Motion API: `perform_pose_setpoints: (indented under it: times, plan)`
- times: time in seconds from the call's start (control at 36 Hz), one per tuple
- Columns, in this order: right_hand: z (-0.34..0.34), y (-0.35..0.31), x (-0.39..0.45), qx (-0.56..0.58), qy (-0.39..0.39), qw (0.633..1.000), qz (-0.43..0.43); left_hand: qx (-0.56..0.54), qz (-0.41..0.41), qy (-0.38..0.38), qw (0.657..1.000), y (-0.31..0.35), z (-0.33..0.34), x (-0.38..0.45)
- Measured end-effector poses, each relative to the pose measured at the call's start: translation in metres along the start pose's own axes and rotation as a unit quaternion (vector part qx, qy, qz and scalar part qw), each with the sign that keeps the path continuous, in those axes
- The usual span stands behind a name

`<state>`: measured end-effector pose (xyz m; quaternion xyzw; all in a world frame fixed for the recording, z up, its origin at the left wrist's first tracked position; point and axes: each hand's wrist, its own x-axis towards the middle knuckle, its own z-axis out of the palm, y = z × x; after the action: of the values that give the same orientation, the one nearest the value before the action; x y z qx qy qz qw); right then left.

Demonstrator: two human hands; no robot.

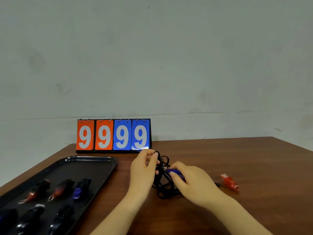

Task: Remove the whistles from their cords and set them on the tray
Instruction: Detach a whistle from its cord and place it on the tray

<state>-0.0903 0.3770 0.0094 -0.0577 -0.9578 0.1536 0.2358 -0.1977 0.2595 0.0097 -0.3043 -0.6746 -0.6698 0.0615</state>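
A wooden table [220, 158] bore a black tray [94, 161] at near left, holding several red, blue and black whistles [59, 189]. A scoreboard [113, 134] reading 9999 stood at the far edge. At centre, the left hand [144, 168] pinched a tangled black cord [162, 182]; the right hand [191, 180] gripped a blue whistle [176, 173] on it. A red whistle [230, 182] lay to the right.
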Motion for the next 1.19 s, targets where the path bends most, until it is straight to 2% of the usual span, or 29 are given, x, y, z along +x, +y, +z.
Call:
perform_pose_setpoints:
  times: [0.08,0.19,0.33,0.5,0.69,0.78,0.81,0.83,0.94,1.08,1.19]
  plan:
    - [0.001,-0.002,0.001,0.056,0.003,0.998,0.013,0.025,0.006,0.002,1.000,-0.001,0.001,0.000]
    - [-0.002,-0.008,0.002,0.239,0.047,0.968,0.051,0.034,0.001,0.017,0.999,0.000,0.000,0.001]
    - [-0.007,-0.012,0.004,0.434,0.064,0.888,0.140,0.029,-0.006,0.015,0.999,0.000,0.002,0.002]
    - [-0.010,-0.011,0.014,0.565,0.060,0.777,0.271,-0.036,-0.042,0.011,0.998,0.005,0.001,0.003]
    - [-0.012,-0.009,0.010,0.667,0.063,0.711,0.214,-0.028,-0.016,-0.028,0.999,0.011,0.003,-0.004]
    - [-0.023,-0.004,0.008,0.746,0.095,0.631,0.192,-0.036,-0.008,0.006,0.999,0.013,-0.001,-0.002]
    - [-0.027,-0.001,0.008,0.756,0.113,0.617,0.188,-0.042,-0.011,0.012,0.999,0.014,-0.003,-0.001]
    - [-0.029,0.002,0.008,0.748,0.125,0.625,0.186,-0.046,-0.013,0.012,0.999,0.014,-0.005,0.000]
    - [-0.025,0.000,0.011,0.645,0.146,0.730,0.170,-0.045,-0.028,-0.024,0.998,0.016,-0.005,-0.003]
    - [-0.022,-0.009,0.005,0.561,0.128,0.809,0.121,-0.021,-0.070,-0.052,0.996,0.013,-0.001,-0.004]
    - [-0.022,-0.011,0.003,0.520,0.128,0.840,0.087,-0.056,-0.092,-0.068,0.992,0.016,0.000,-0.006]
